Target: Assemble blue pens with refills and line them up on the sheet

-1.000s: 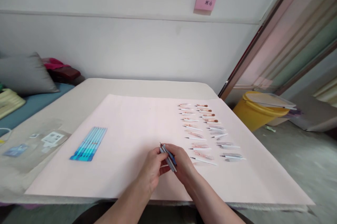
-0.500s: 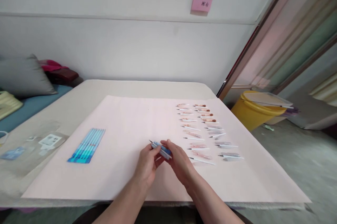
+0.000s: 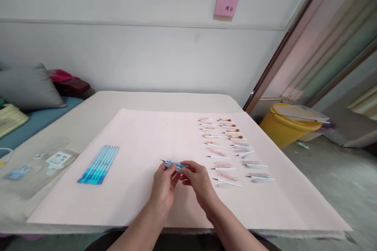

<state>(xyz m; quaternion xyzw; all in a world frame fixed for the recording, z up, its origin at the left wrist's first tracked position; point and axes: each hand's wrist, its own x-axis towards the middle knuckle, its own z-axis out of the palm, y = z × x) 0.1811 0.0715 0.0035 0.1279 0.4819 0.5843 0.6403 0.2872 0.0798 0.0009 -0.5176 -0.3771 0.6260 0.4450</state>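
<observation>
Both hands are together near the front middle of the paper, fingers closed round blue and white pen parts (image 3: pixel 176 165). A thin dark tip juts out to the left, past the fingers of my left hand (image 3: pixel 162 182). On the other end, my right hand (image 3: pixel 198 178) pinches the blue part. The fingers hide how the parts fit together. To the right lie rows of disassembled pens: white refills (image 3: pixel 226 182) with dark tips, pinkish clear pen barrels (image 3: pixel 226 175), greyish barrels (image 3: pixel 257 175) and brown-ended pieces (image 3: pixel 235 137). On the left rests a pack of blue pens (image 3: pixel 98 165), side by side.
Pale pink paper (image 3: pixel 141 133) covers much of the cream table (image 3: pixel 165 101). Clear plastic packaging (image 3: pixel 59 158) lies at the left edge. A yellow bin (image 3: pixel 275 125) stands right of the table. A grey cushion (image 3: pixel 32 88) sits beyond the left side.
The hands have shifted slightly left with the pen parts, which lie flatter now. My right hand has turned, its fingers pinching the parts' right end. The view has tipped slightly.
</observation>
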